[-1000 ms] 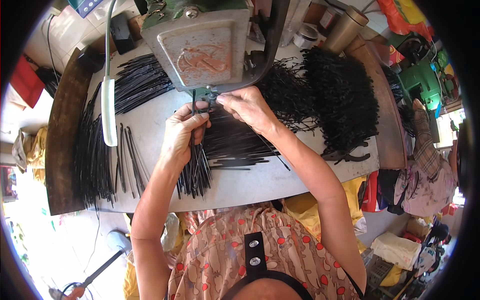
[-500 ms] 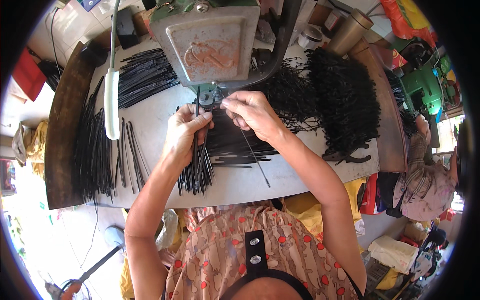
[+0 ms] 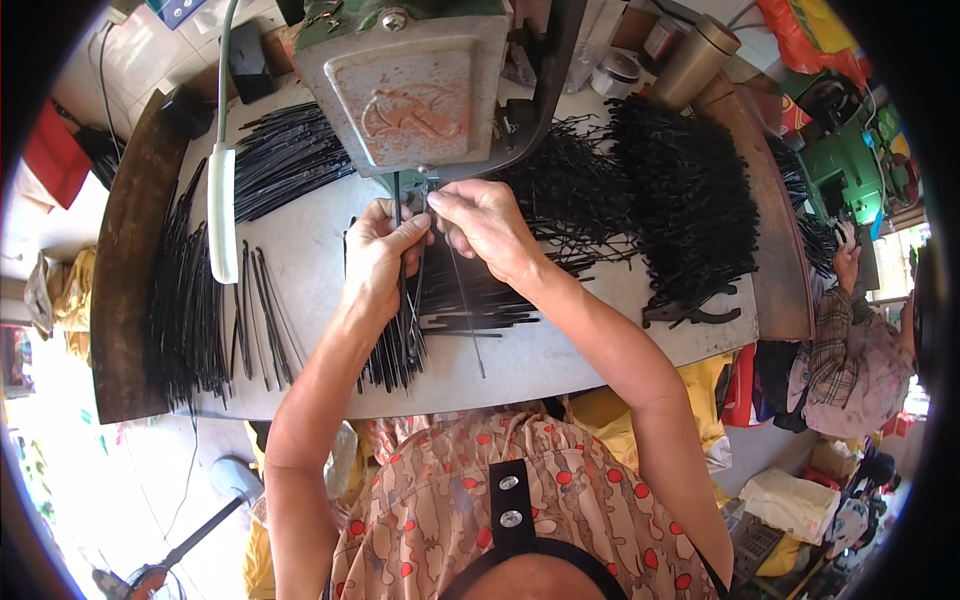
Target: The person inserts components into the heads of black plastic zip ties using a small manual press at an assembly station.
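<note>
My left hand is closed round a few thin black rods that look like umbrella ribs. One rises above the fingers toward the machine head; the others reach down toward me. My right hand pinches a thinner rod, whose long free end slants down over the table. Both sets of fingertips are close together just below the grey and green machine. Its small metal working part is partly hidden by my fingers, so exact contact there is unclear. A bundle of rods lies under my left wrist.
Rod piles lie at left and back left; a dense black heap stands at right. Pliers rest near the right edge. A white lamp hangs at left. Another person's hand is by a green machine.
My right hand has shifted slightly left, and its rod now hangs steeper, its free end further left. My left hand stays below the machine, with its rod more upright.
</note>
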`<state>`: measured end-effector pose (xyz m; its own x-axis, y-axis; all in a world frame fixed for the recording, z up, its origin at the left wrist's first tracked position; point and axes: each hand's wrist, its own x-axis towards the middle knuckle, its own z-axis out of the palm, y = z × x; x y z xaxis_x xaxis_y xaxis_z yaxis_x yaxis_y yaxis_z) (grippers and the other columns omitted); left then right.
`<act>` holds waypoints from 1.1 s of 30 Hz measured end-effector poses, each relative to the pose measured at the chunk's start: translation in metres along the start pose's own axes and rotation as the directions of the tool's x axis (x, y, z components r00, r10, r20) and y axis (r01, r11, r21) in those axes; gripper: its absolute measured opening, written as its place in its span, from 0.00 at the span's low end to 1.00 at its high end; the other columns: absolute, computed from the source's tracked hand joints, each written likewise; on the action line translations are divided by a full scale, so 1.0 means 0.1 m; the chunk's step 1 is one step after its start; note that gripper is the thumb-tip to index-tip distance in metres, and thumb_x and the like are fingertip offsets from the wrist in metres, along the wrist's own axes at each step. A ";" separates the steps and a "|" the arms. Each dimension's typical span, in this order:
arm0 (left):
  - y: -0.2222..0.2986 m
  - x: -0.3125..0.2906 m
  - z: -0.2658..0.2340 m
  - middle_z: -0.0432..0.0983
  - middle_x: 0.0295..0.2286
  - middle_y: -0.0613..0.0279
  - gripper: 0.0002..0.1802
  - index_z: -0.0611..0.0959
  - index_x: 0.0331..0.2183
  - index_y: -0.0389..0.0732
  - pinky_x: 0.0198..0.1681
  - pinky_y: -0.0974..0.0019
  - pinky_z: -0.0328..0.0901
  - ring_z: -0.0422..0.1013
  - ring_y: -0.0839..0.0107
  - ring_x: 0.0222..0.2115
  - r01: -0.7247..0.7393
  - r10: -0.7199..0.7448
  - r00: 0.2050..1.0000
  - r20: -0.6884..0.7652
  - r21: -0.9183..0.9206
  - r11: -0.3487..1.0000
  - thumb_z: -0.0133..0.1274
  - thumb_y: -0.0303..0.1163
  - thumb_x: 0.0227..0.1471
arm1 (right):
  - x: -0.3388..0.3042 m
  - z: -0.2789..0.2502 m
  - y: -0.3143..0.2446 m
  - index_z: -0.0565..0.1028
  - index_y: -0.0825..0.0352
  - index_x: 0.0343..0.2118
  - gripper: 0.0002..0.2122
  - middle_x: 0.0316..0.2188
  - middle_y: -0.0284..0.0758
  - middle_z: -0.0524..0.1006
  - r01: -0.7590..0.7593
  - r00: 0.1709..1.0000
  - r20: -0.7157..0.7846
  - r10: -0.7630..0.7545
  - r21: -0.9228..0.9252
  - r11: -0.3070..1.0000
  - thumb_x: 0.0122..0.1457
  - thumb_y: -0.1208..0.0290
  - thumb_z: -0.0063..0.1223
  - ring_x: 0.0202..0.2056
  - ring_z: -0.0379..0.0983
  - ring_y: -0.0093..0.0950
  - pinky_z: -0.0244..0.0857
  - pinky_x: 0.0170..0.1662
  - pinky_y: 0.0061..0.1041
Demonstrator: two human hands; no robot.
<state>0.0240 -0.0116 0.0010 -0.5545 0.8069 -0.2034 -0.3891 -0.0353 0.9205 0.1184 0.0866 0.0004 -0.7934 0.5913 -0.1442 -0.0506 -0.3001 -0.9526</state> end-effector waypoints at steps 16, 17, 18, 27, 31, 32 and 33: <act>0.03 0.02 0.05 0.67 0.15 0.64 0.08 0.67 0.23 0.39 0.11 0.80 0.50 0.56 0.83 0.11 0.088 -0.093 0.991 -0.096 -0.057 0.994 0.51 0.22 0.41 | -0.04 -0.04 -0.05 0.71 0.72 0.25 0.08 0.17 0.33 0.69 -0.095 0.995 -0.037 0.093 -0.050 0.994 0.53 0.71 0.45 0.13 0.63 0.15 0.54 0.12 0.11; 0.03 0.02 0.03 0.67 0.15 0.64 0.08 0.67 0.23 0.39 0.11 0.80 0.50 0.56 0.83 0.11 0.099 -0.103 0.992 -0.075 -0.051 0.994 0.51 0.22 0.41 | -0.07 -0.08 -0.09 0.71 0.72 0.25 0.08 0.17 0.33 0.69 -0.094 0.995 -0.037 0.092 -0.052 0.994 0.53 0.71 0.45 0.13 0.63 0.15 0.54 0.12 0.11; 0.04 0.01 0.01 0.67 0.15 0.64 0.07 0.68 0.23 0.39 0.11 0.80 0.50 0.56 0.83 0.11 0.110 -0.113 0.992 -0.055 -0.045 0.993 0.51 0.22 0.41 | -0.10 -0.14 -0.13 0.71 0.72 0.26 0.09 0.17 0.32 0.70 -0.089 0.995 -0.057 0.082 -0.141 0.986 0.53 0.70 0.46 0.13 0.64 0.15 0.55 0.12 0.12; 0.41 -0.12 -0.29 0.68 0.15 0.65 0.08 0.71 0.24 0.37 0.12 0.80 0.52 0.59 0.83 0.12 0.118 -0.112 0.993 -0.038 0.328 0.937 0.53 0.23 0.38 | -0.29 -0.79 -0.43 0.72 0.71 0.26 0.06 0.16 0.30 0.69 0.015 0.978 -0.189 -0.088 -0.360 0.933 0.51 0.73 0.48 0.13 0.62 0.14 0.53 0.13 0.11; 0.41 -0.19 -0.80 0.72 0.26 0.51 0.17 0.73 0.33 0.33 0.29 0.59 0.62 0.68 0.56 0.25 -0.103 0.448 0.880 0.160 0.983 -0.149 0.54 0.27 0.37 | -0.33 -0.93 -0.48 0.73 0.70 0.26 0.05 0.16 0.29 0.69 0.002 0.973 -0.195 -0.126 -0.533 0.846 0.50 0.74 0.48 0.14 0.63 0.14 0.54 0.14 0.13; 0.40 -0.20 -0.75 0.71 0.26 0.50 0.15 0.73 0.32 0.33 0.30 0.59 0.62 0.68 0.56 0.27 -0.156 0.468 0.858 0.212 0.975 -0.156 0.54 0.27 0.37 | -0.32 -0.96 -0.48 0.73 0.70 0.26 0.05 0.16 0.28 0.69 0.030 0.974 -0.160 -0.162 -0.616 0.787 0.50 0.74 0.48 0.14 0.63 0.14 0.54 0.15 0.14; 0.38 -0.22 -0.67 0.70 0.27 0.50 0.14 0.74 0.31 0.34 0.31 0.60 0.62 0.67 0.56 0.29 -0.209 0.488 0.832 0.263 0.964 -0.163 0.53 0.26 0.37 | -0.30 -0.96 -0.46 0.73 0.69 0.26 0.05 0.18 0.31 0.71 0.038 0.978 -0.117 -0.176 -0.721 0.692 0.48 0.74 0.49 0.16 0.66 0.19 0.58 0.19 0.18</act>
<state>-0.0282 -0.0701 0.0184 -0.4582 0.8092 0.3677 0.8885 0.4058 0.2140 0.2034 0.1545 0.0227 -0.6960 0.7180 -0.0048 0.3715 0.3543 -0.8582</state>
